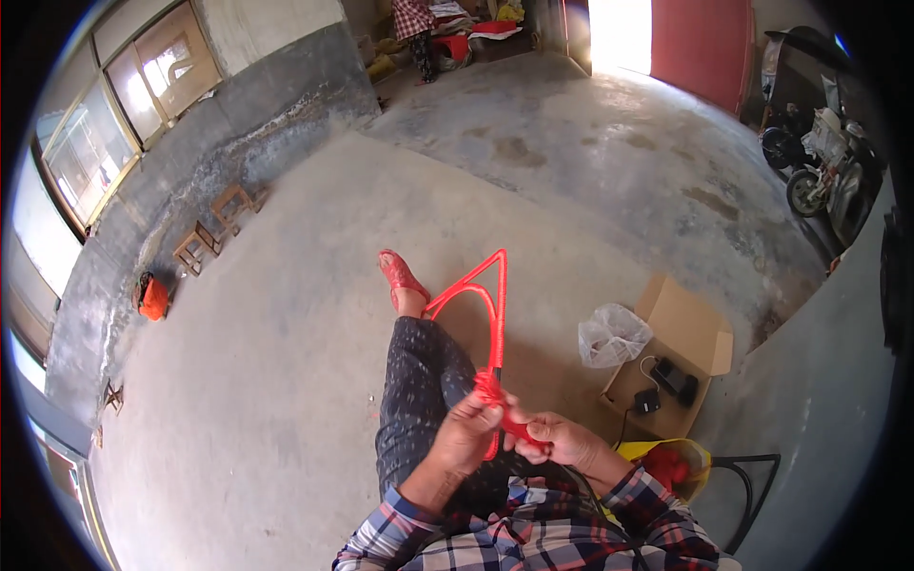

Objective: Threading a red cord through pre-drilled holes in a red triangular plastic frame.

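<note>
A frame with a pointed corner and a curved inner bar [500, 314], mostly covered in red wrapping, rests across my lap; a short dark stretch shows bare. A bunch of red cord [488, 387] bulges from its near part. My left hand [465, 430] is closed at that bunch, its fingers pinched on the frame. Close beside it, my right hand [564, 442] grips a thick red bundle of cord [529, 430] that reaches toward the left fingers. Where the cord passes between the hands is partly hidden by the fingers.
At my right are an open cardboard box [657, 381] with black devices, a clear plastic bag [612, 335], a yellow bag [705, 457] holding red material and a black frame [762, 481]. Small wooden stools [197, 246] line the left wall. A person [419, 33] stands far back; motorbikes [819, 171] are at right.
</note>
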Demonstrator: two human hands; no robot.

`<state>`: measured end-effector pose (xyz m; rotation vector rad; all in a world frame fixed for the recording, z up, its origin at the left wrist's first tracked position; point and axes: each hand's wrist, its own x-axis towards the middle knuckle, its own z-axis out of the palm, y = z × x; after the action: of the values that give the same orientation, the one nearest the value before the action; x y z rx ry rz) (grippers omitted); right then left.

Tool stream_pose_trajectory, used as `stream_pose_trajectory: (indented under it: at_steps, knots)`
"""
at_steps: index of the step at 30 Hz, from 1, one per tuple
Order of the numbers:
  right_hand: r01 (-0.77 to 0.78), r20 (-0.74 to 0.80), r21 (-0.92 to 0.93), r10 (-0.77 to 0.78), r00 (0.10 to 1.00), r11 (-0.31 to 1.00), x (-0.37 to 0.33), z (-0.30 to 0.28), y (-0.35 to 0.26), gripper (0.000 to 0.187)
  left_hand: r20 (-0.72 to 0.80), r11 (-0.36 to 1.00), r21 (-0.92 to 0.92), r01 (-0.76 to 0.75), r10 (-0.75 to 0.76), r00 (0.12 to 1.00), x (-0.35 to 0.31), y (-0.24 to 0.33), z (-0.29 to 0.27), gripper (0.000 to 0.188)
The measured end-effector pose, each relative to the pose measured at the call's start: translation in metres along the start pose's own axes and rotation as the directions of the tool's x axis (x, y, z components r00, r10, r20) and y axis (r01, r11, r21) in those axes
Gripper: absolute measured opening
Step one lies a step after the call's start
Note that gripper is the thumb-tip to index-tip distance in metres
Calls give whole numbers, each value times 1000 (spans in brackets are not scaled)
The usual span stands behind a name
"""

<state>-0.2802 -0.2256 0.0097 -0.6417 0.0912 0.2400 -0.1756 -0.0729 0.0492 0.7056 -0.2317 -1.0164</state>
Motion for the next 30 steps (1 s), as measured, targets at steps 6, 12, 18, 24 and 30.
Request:
stream_pose_trajectory:
  at_steps: [6, 12, 18, 24, 30]
  knots:
    - [-149, -129, -392, 106, 986, 908, 26, -15, -35, 40, 87, 997, 29, -66, 63, 994, 13, 29, -31, 21]
    - [-112, -63, -363, 95, 993, 925, 33, -21, -55, 34, 46, 993, 103, -62, 57, 997, 13, 39, -43, 19]
    - [102, 40, -126, -97, 994, 987, 26, -88, -42, 20, 153, 535, 810, -241, 204, 967, 14, 70, -48, 10]
    - [-143, -265, -860, -189, 946, 490, 52, -56, -1, 28, 320, -638, 724, -262, -27, 947, 20, 17, -62, 11]
    - [-38, -78, -992, -360, 930, 119, 55, -69, 15, 28, 395, -382, 890, -250, 371, 840, 34, -14, -64, 10]
